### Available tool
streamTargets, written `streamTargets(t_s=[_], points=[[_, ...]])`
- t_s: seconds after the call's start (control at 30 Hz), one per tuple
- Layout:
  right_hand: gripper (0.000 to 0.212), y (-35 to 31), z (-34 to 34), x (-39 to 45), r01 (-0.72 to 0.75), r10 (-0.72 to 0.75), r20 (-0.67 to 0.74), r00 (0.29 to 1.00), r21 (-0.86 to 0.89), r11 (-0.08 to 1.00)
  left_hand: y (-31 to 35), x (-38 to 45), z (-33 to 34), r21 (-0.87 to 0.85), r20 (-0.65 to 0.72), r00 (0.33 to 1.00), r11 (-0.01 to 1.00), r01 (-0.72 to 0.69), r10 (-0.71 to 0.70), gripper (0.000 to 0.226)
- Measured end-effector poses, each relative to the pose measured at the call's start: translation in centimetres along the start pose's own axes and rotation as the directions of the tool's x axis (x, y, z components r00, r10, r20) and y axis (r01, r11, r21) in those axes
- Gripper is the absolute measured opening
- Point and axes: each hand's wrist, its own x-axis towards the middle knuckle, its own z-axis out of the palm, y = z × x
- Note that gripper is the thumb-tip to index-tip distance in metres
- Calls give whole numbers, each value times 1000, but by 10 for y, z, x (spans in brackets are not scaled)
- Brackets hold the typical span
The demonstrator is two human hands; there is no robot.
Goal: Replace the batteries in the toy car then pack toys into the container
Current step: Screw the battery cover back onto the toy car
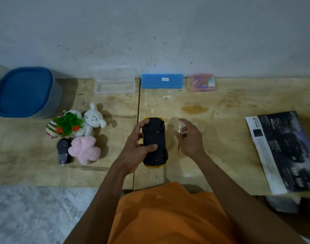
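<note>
- One car (155, 141) lies upside down on the table (221, 155), black underside up, yellow body showing at both ends; it sits in front of the person, mid-table.
- The left hand (138, 147) grips the car from its left side, thumb pressed across the underside, fingers curled over the far end.
- The right hand (190, 138), just beside the car, pinches a screwdriver (179, 131) with a clear handle, its tip pointing down toward the table.
- The battery cover looks still shut, so the battery swap seems barely begun: unscrewing, swapping cells and closing up are likely all left.
- Toys (75, 132) sit in a loose pile to the left: a white plush, a pink one, a striped one with green leaves, and a dark object.
- The container (25, 92), blue lid on, stands at far left; no toys are packed yet.
- Along the wall stand an open clear box (114, 85), a blue case (162, 81) and a pink box (201, 82), possibly holding batteries.
- A leaflet (282, 150) lies at right.
</note>
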Motion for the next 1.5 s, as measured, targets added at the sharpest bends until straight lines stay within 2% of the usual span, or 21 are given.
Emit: streamTargets(t_s=[0.1, 0.2, 0.27, 0.33, 0.43, 1.2, 1.4, 1.5], points=[[48, -41, -22, -5, 134, -106, -113, 988, 280, 951, 3, -1, 0, 21, -16, 1000, 1000, -8, 8, 83], [56, -73, -38, -12, 279, -232, -157, 960, 468, 839, 5, -1, 2, 34, -19, 999, 999, -26, 27, 84], [65, -83, -40, -15, 333, -289, -165, 943, 453, 827, 7, -1, 4, 40, -12, 999, 999, -33, 34, 86], [63, -87, -39, -16, 365, -319, -177, 931, 418, 832, 8, -1, 7, 35, -5, 999, 999, -35, 35, 87], [58, -87, -39, -17, 377, -321, -199, 926, 425, 823, 10, -3, 9, 32, 3, 999, 999, -44, 43, 87], [58, -85, -35, -24, 378, -305, -229, 924, 429, 821, 8, -10, 9, 1, 17, 997, 997, -75, 75, 87], [57, -84, -35, -26, 399, -331, -227, 916, 414, 818, 7, -12, 10, 7, 13, 997, 998, -70, 70, 86], [57, -84, -36, -28, 453, -389, -240, 890, 351, 820, 7, -13, 10, 2, 8, 998, 998, -70, 70, 86]])
